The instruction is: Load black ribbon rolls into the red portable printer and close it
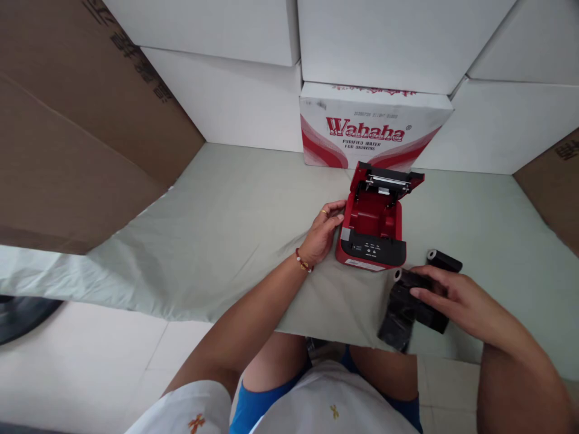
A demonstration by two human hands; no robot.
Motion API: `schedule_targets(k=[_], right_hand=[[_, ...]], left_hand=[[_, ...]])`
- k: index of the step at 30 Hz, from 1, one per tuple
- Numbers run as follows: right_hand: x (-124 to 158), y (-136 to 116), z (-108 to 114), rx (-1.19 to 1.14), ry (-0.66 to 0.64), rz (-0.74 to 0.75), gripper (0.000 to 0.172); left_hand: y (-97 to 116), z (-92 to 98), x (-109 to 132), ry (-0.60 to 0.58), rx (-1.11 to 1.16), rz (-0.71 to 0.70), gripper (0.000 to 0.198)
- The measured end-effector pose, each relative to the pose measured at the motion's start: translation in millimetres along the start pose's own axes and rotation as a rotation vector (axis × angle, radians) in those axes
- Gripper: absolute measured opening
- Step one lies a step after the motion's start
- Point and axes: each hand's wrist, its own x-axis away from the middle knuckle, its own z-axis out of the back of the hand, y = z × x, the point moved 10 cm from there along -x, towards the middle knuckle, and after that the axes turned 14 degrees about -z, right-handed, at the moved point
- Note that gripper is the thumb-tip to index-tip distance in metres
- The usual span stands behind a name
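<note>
A small red and black printer [371,223] sits on the cloth-covered table with its lid [389,181] raised, showing a hollow red bay with no roll in it. My left hand [322,234] rests against the printer's left side, fingers stretched out along it. In my right hand [446,292] is a black roll [409,278] with a pale core, just right of the printer's front corner. Crinkled dark plastic film [395,322] hangs below this roll. Another black roll [446,260] lies behind my right hand, and a black piece [434,317] shows under my fingers.
A Wahaha water carton [371,129] stands right behind the printer, against stacked white boxes [235,102]. Brown cartons [81,138] flank the table at left and right. The pale green cloth [217,229] drapes over the front edge, close to my legs.
</note>
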Motion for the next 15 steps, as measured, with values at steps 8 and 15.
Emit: schedule_targets(k=[8, 15], right_hand=[[18.5, 55.2, 82.3, 0.112, 0.792, -0.088, 0.055], [-23.1, 76.1, 77.0, 0.345, 0.62, 0.005, 0.073]], left_hand=[[0.3, 2.9, -0.2, 0.035, -0.003, 0.011, 0.049], [0.7, 2.5, -0.1, 0.039, 0.01, 0.009, 0.047]])
